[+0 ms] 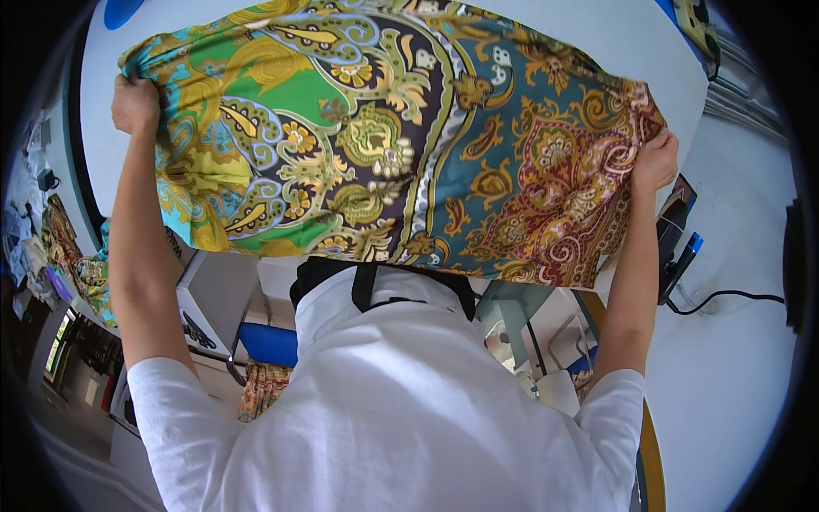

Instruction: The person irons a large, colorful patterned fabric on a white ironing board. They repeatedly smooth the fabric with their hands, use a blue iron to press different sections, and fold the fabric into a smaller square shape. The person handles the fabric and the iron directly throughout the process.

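A broad paisley-patterned cloth (pixel 384 147) is stretched between my two hands above a white tabletop (pixel 678 89). Green, yellow and turquoise cover its left part; dark teal and red fill the right. My left hand (pixel 135 105) is closed around the left edge of the fabric near its upper corner. At the opposite edge, my right hand (pixel 655 161) pinches the red-patterned side. Folds run inward from both grips, and the lower edge hangs in front of my waist. Most of the fingertips are hidden by the cloth or turned away.
Scissors (pixel 198 331) lie on a white surface at lower left, near a blue chair (pixel 269 343). More patterned fabric (pixel 96 281) hangs at the far left. On the right are a dark device (pixel 672 224) and a black cable (pixel 723 293). A blue object (pixel 121 11) is at upper left.
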The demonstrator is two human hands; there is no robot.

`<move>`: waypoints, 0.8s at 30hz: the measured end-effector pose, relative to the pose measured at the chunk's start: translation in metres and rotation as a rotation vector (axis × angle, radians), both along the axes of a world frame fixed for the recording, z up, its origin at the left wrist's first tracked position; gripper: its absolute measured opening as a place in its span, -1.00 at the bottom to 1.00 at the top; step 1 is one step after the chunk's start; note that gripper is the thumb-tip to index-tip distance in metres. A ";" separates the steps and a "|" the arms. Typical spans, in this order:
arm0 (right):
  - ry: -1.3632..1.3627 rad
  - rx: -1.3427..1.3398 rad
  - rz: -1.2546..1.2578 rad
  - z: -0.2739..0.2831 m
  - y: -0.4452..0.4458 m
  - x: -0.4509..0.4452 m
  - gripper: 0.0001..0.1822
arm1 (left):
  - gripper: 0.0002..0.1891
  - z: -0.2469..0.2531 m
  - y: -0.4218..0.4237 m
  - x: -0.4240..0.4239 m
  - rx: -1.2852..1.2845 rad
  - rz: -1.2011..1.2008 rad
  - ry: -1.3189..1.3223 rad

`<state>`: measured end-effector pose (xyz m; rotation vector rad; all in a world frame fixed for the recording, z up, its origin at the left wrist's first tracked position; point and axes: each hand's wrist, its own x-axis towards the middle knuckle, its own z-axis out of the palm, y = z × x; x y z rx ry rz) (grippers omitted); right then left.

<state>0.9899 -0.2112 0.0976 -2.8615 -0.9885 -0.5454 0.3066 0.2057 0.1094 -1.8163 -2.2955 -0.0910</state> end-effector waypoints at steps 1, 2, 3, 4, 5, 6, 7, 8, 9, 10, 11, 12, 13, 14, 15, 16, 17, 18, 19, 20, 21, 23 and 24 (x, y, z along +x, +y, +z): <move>0.001 0.008 -0.003 -0.001 0.009 0.004 -0.71 | -0.60 -0.007 0.018 -0.004 -0.002 -0.023 -0.006; 0.001 0.015 -0.008 -0.005 0.017 0.010 -0.70 | -0.59 -0.012 0.036 -0.006 -0.004 -0.016 -0.004; 0.003 0.021 -0.011 -0.007 0.015 0.011 -0.68 | -0.59 -0.015 0.041 -0.012 -0.009 -0.008 0.000; -0.008 0.002 -0.032 -0.005 0.023 0.010 -0.65 | -0.59 -0.017 0.053 -0.014 -0.013 0.009 0.020; 0.013 -0.018 -0.063 -0.006 0.030 0.008 -0.65 | -0.58 -0.017 0.064 -0.017 -0.024 0.038 0.022; 0.033 -0.038 -0.092 -0.003 0.037 0.002 -0.64 | -0.55 -0.015 0.071 -0.026 -0.065 0.021 0.053; 0.053 -0.060 -0.119 0.004 0.041 -0.001 -0.63 | -0.52 -0.016 0.080 -0.043 -0.108 0.005 0.084; 0.122 -0.024 -0.041 0.016 0.041 -0.003 -0.63 | -0.48 -0.023 0.102 -0.092 -0.128 -0.048 0.070; 0.179 0.003 0.013 0.034 0.031 -0.009 -0.62 | -0.41 -0.022 0.109 -0.094 -0.152 -0.069 -0.018; 0.255 0.042 0.088 0.043 0.025 -0.015 -0.60 | -0.33 -0.008 0.110 -0.097 -0.165 -0.076 -0.092; 0.275 0.119 0.128 0.045 0.002 -0.012 -0.60 | -0.30 0.000 0.095 -0.105 -0.188 -0.093 -0.129; 0.286 0.207 0.168 0.046 -0.027 -0.012 -0.60 | -0.27 0.006 0.081 -0.111 -0.199 -0.114 -0.171; 0.375 0.256 0.102 0.051 -0.054 -0.029 -0.60 | -0.24 0.010 0.067 -0.114 -0.214 -0.137 -0.221; 0.459 0.299 0.035 0.056 -0.090 -0.048 -0.61 | -0.25 0.022 0.037 -0.108 -0.295 -0.112 -0.202; 0.551 0.203 -0.074 0.063 -0.126 -0.065 -0.60 | -0.26 0.029 -0.001 -0.104 -0.388 -0.091 -0.194; 0.557 0.151 -0.104 0.059 -0.163 -0.080 -0.60 | -0.31 0.024 -0.037 -0.116 -0.316 -0.148 -0.304; 0.552 0.307 -0.088 0.048 -0.198 -0.100 -0.63 | -0.35 0.018 -0.067 -0.136 -0.232 -0.199 -0.408; 0.545 0.354 -0.094 0.042 -0.226 -0.117 -0.63 | -0.41 0.011 -0.078 -0.171 -0.258 -0.157 -0.377; 0.626 0.339 -0.188 0.049 -0.235 -0.135 -0.61 | -0.47 0.007 -0.084 -0.201 -0.286 -0.113 -0.336; 0.702 0.322 -0.283 0.055 -0.242 -0.151 -0.60 | -0.47 0.003 -0.094 -0.206 -0.210 -0.084 -0.407; 0.736 0.376 -0.293 0.057 -0.248 -0.159 -0.60 | -0.47 0.001 -0.103 -0.206 -0.134 -0.056 -0.481; 0.822 0.484 -0.302 0.055 -0.251 -0.173 -0.61 | -0.53 0.014 -0.107 -0.197 -0.032 0.031 -0.362; 0.776 0.484 -0.272 0.053 -0.248 -0.176 -0.66 | -0.58 0.020 -0.104 -0.192 0.002 0.035 -0.213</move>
